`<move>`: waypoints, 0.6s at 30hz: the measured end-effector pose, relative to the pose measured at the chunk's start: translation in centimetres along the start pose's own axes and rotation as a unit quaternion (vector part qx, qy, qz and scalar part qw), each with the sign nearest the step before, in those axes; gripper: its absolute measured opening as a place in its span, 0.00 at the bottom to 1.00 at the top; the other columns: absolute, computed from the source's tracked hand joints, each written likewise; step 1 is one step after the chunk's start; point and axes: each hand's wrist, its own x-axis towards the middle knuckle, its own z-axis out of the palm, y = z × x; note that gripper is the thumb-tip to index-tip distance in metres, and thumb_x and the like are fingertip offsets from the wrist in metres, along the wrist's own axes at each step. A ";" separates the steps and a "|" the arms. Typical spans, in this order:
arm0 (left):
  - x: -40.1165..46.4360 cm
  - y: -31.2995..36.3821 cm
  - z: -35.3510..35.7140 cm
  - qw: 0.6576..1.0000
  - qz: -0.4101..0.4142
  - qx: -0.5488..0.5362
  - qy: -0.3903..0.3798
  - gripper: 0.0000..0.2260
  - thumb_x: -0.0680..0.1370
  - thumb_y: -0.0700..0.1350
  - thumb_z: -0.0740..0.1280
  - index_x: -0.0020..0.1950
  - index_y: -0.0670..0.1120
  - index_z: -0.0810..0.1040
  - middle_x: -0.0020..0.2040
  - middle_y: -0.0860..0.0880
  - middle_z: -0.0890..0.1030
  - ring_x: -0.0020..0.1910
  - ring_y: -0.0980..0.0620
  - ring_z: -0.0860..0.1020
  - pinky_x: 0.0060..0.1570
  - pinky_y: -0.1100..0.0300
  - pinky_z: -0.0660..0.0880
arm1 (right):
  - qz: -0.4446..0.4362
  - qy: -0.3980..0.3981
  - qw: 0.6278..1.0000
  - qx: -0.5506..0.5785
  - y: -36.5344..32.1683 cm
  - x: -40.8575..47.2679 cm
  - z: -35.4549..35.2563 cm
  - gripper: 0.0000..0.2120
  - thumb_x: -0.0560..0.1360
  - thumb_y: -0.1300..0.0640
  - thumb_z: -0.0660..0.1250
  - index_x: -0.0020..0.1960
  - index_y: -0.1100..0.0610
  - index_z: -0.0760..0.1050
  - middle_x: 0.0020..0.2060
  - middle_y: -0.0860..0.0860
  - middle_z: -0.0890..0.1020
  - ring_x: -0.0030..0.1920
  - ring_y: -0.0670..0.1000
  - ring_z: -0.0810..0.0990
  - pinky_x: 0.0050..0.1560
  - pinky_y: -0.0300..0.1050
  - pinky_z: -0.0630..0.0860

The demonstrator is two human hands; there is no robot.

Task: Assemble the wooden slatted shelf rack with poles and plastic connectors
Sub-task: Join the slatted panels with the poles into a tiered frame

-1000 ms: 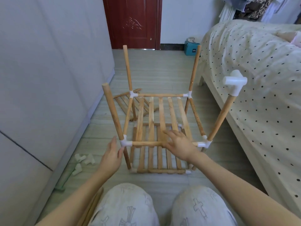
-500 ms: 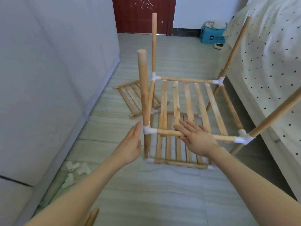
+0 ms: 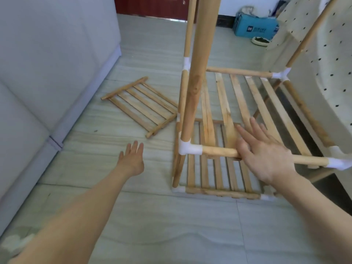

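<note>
The half-built rack (image 3: 238, 115) stands on the floor (image 3: 152, 216) beside the bed (image 3: 323, 73), with two slatted shelves joined to upright poles by white connectors (image 3: 187, 148). The right hand (image 3: 264, 151) lies flat on the front rail (image 3: 219, 151) of the upper shelf, fingers straight and spread, gripping nothing. The left hand (image 3: 132, 159) is in the air with its fingers straight and holds nothing, near a loose slatted shelf (image 3: 142, 105) that lies on the floor left of the rack.

half-built wooden rack (image 3: 245, 103) upright on floor, spare slatted shelf (image 3: 141, 106) lying flat beside
</note>
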 end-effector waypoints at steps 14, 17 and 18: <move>8.2 2.7 0.9 0.999 0.046 -0.011 0.006 0.31 0.79 0.39 0.52 0.76 0.42 0.36 0.76 0.47 0.34 0.76 0.48 0.37 0.73 0.46 0.42 | -0.014 -0.129 0.991 -0.024 -4.8 5.8 1.7 0.34 0.67 0.29 0.32 0.72 0.36 0.34 0.74 0.42 0.36 0.73 0.44 0.32 0.73 0.55 0.34; 9.1 2.7 0.8 0.999 0.049 -0.003 -0.003 0.31 0.79 0.38 0.51 0.76 0.42 0.34 0.76 0.48 0.33 0.76 0.48 0.37 0.73 0.47 0.42 | -0.014 -0.127 0.992 -0.024 -4.8 5.8 1.7 0.34 0.67 0.29 0.33 0.72 0.36 0.34 0.74 0.42 0.35 0.73 0.44 0.31 0.73 0.55 0.34; 9.2 2.6 1.0 0.999 0.053 0.012 -0.003 0.30 0.80 0.39 0.51 0.76 0.43 0.35 0.76 0.48 0.33 0.76 0.48 0.37 0.73 0.48 0.43 | -0.014 -0.124 0.992 -0.024 -4.8 5.8 1.7 0.34 0.67 0.29 0.33 0.72 0.36 0.34 0.74 0.41 0.35 0.73 0.44 0.31 0.73 0.55 0.34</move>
